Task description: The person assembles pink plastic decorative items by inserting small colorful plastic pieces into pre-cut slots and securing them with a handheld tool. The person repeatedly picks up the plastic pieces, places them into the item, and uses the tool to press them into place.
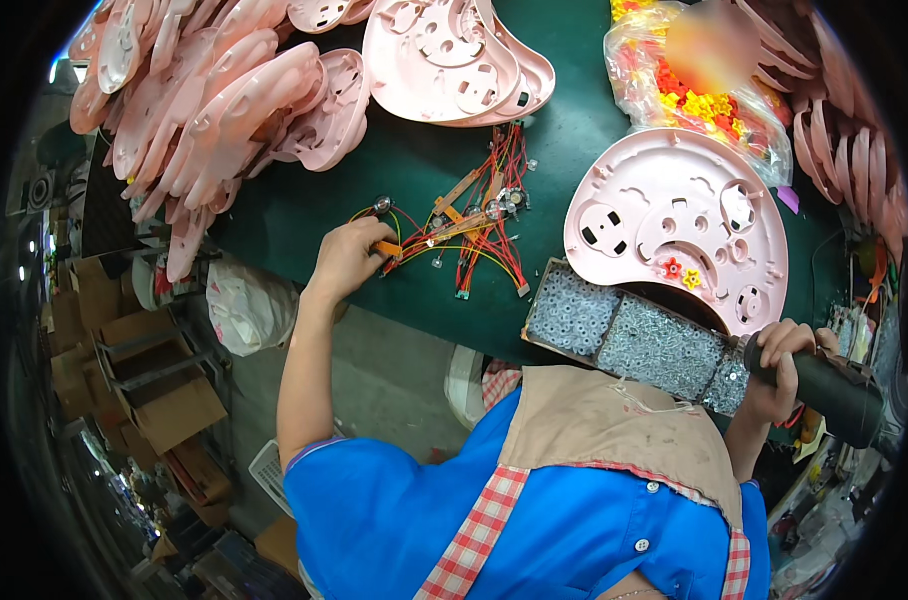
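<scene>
- The left hand [352,258] reaches out over the surface [274,215], its fingers narrowed on an orange strip [388,248] at the near left edge of the wires [474,240].
- The right hand [786,362] has its fingers curled around a thick black tool [836,398] beside the tray [559,349]; its working end cannot be made out.
- The pink shell [644,215] lies hollow side up to the right of the wires, its near edge overhanging the tray, a red star [672,267] and a yellow star [692,279] seated in its curved slot.
- Strip and wires lie well apart from the shell. Best to grip the strip by its body, since a pull on the thin leads could strain their joints.
- The leads cross one another, so a slow lift, with a small shake, should free one set without dragging the rest.
- Keeping the tool steady and clear of the shell's rim seems wise; a knock there could tip it or unseat the stars.
</scene>
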Available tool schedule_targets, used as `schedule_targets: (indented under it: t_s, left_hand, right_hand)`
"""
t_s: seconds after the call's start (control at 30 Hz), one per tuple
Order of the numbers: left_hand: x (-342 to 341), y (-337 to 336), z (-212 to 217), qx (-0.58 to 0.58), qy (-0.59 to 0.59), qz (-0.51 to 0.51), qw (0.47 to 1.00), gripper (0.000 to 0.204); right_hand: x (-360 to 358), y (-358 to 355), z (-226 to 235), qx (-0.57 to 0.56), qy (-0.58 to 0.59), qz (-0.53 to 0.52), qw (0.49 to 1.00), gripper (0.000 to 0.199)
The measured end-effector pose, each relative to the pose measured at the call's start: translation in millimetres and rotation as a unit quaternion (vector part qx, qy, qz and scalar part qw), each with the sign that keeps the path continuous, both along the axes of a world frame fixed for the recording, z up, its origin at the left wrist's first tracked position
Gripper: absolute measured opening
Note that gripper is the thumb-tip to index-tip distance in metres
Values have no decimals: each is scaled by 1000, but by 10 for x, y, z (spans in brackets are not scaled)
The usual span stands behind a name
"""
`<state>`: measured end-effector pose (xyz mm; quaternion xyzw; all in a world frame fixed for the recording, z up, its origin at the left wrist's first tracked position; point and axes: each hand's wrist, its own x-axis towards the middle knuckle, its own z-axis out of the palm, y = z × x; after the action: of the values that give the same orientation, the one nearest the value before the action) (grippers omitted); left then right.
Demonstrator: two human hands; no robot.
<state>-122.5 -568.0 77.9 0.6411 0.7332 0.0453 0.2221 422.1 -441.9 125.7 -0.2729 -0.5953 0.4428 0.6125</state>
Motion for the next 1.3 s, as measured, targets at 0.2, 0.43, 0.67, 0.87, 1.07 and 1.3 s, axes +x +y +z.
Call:
schedule_targets:
  t_s: [0.2,0.43,0.67,0.87,1.07,1.3]
  left_hand:
    - [104,-52,41,44,27,-93,994,33]
    - [90,150,645,110,-356,127,919,18]
    - [334,349,501,82,-346,141,924,10]
    - [453,629,858,221,-378,169,883,18]
    - [506,859,2032,351,-520,37,778,56]
    - [434,1036,2793,317,-615,-42,721,27]
  right_hand:
    - [2,1,-2,-1,8,24,1000,59]
    - [-22,-49,35,-5,-1,-15,1000,58]
    - [-9,-16,22,0,17,13,1000,58]
    - [26,-32,51,-3,26,19,999,61]
    - [28,-37,163,-50,26,64,996,63]
    - [160,19,323,-70,3,127,989,52]
